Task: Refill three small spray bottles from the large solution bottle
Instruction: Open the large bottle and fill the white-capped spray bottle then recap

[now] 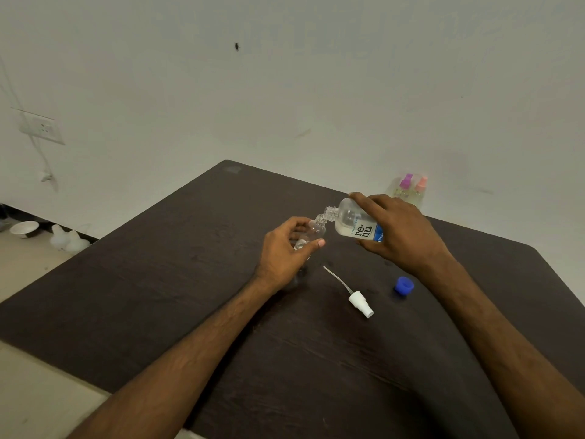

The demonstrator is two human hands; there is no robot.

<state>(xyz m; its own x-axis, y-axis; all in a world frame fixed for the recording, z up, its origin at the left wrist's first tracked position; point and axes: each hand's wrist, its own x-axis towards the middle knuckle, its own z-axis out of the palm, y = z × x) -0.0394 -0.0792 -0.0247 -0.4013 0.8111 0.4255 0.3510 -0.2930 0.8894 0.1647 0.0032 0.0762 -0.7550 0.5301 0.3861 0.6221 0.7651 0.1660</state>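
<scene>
A dark wooden table filled the lower half of the view. Near its middle, the left hand gripped a clear small spray bottle, thumb and fingers curled round its body, with its uncapped neck tilted toward two o'clock. The right hand gripped the large solution bottle, tipped over so its open mouth pointed toward eight o'clock and met the small bottle's neck. Clear liquid showed inside the large bottle.

At five o'clock from the hands, a white spray pump lay flat on the table with its thin tube attached. A blue cap sat just beside the right wrist, at four o'clock. At one o'clock, a purple-topped spray bottle and a pink-topped spray bottle stood side by side at the table's far edge, by the wall.
</scene>
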